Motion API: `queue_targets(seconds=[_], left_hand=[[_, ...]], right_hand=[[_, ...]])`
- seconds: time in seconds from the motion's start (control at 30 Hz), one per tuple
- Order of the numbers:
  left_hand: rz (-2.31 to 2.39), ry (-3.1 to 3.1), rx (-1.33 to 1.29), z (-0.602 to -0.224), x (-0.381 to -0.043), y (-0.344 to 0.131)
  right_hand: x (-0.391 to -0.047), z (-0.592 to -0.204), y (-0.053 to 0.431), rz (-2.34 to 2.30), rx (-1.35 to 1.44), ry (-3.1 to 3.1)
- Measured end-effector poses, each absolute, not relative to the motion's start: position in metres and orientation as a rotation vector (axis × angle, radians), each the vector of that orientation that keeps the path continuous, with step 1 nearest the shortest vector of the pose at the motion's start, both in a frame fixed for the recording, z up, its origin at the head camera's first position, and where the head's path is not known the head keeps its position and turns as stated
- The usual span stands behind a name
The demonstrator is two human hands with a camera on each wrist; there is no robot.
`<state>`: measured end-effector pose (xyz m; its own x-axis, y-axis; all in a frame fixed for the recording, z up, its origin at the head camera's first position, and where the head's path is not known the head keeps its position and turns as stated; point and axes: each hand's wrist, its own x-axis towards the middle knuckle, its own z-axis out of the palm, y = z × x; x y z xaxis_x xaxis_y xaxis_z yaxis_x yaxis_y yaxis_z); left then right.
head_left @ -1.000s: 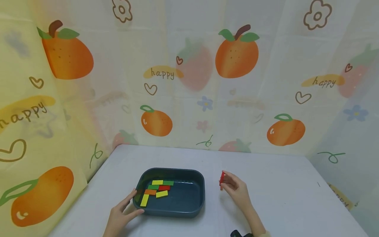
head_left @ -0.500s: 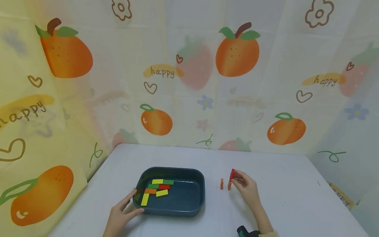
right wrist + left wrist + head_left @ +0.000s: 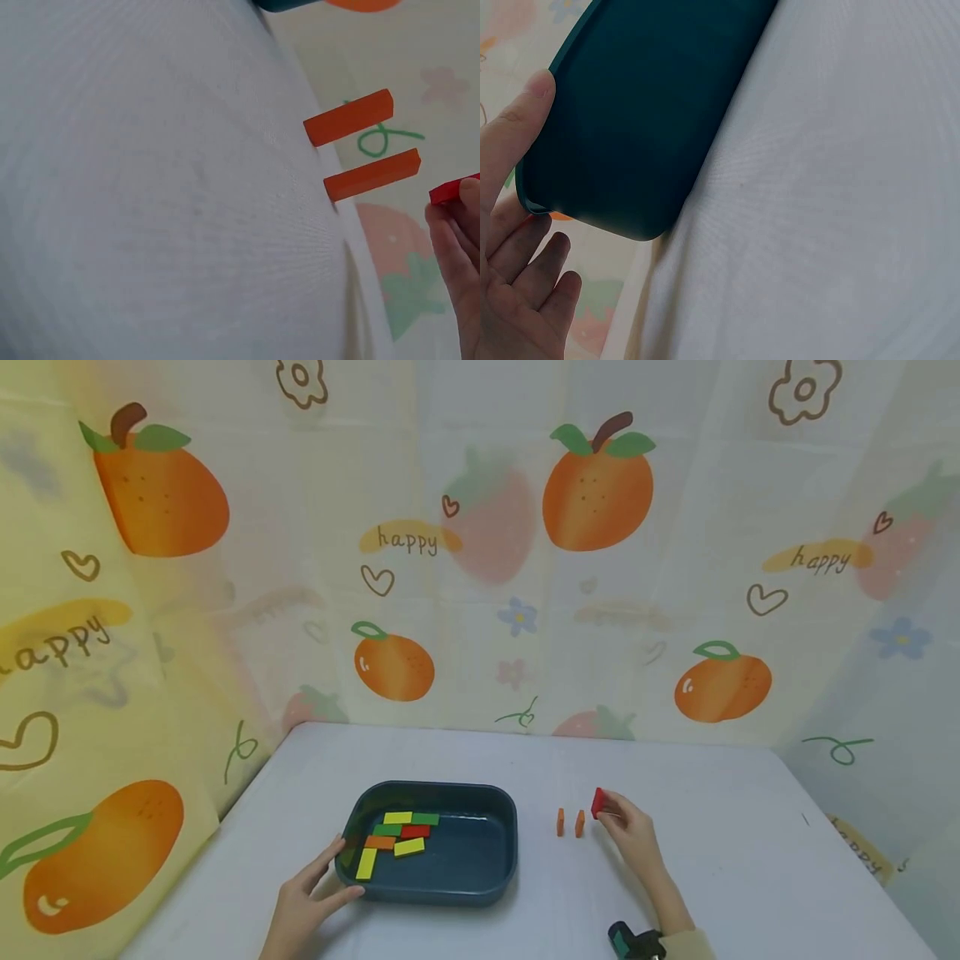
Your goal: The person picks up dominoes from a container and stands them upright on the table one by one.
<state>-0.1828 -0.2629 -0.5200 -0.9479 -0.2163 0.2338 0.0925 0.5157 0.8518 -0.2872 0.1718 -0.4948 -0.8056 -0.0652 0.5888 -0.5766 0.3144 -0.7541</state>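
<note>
My right hand (image 3: 636,837) pinches a red domino block (image 3: 597,802) between thumb and fingertips, in the air over the table. Left of it, two orange domino blocks stand upright on end, a nearer one (image 3: 580,823) and one closer to the tray (image 3: 560,822). In the right wrist view both orange blocks (image 3: 372,174) stand apart, with a gap between them. My left hand (image 3: 303,897) holds the left front corner of a dark teal tray (image 3: 450,893), thumb on the front rim and fingers at the left side. The left wrist view shows the thumb (image 3: 536,97) against the rim.
Inside the tray lie several flat blocks: yellow ones (image 3: 408,847), green ones (image 3: 425,819), a red one (image 3: 416,832) and an orange one (image 3: 379,842). A white cloth (image 3: 712,860) covers the table. Fruit-printed curtains (image 3: 480,610) hang behind and at the sides.
My right hand has moved right with the red block, away from the two orange blocks, which now stand uncovered. The left hand and tray have stayed put.
</note>
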Motion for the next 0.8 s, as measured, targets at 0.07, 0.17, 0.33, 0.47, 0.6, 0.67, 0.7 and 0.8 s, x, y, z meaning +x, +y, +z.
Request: queue_targets(seconds=[0.07,0.17,0.33,0.47,0.6,0.67,0.7,0.8], left_hand=[[-1.403,-2.449,0.102,-0.52,-0.183,-0.263],[-1.414,-2.452,0.106,-0.519,-0.183,-0.263],[-1.415,-2.453,0.108,-0.519,-0.183,-0.262],[-1.403,-2.458,0.112,-0.519,-0.183,-0.262],[-1.413,-2.468,0.125,-0.518,-0.182,-0.262],[-1.412,-2.468,0.125,-0.518,-0.182,-0.262],[-1.411,-2.465,0.123,-0.518,-0.182,-0.262],[-1.408,-2.458,0.119,-0.518,-0.182,-0.261]], right_hand=[[-0.293,-0.503,0.176,1.471,0.55,-2.171],[-0.299,-0.513,0.181,1.437,0.536,-2.218],[-0.302,-0.524,0.185,1.415,0.521,-2.283],[-0.303,-0.531,0.187,1.416,0.513,-2.319],[-0.304,-0.536,0.189,1.437,0.483,-2.33],[-0.304,-0.538,0.19,1.456,0.453,-2.347],[-0.304,-0.538,0.19,1.47,0.444,-2.355],[-0.301,-0.536,0.189,1.509,0.421,-2.377]])
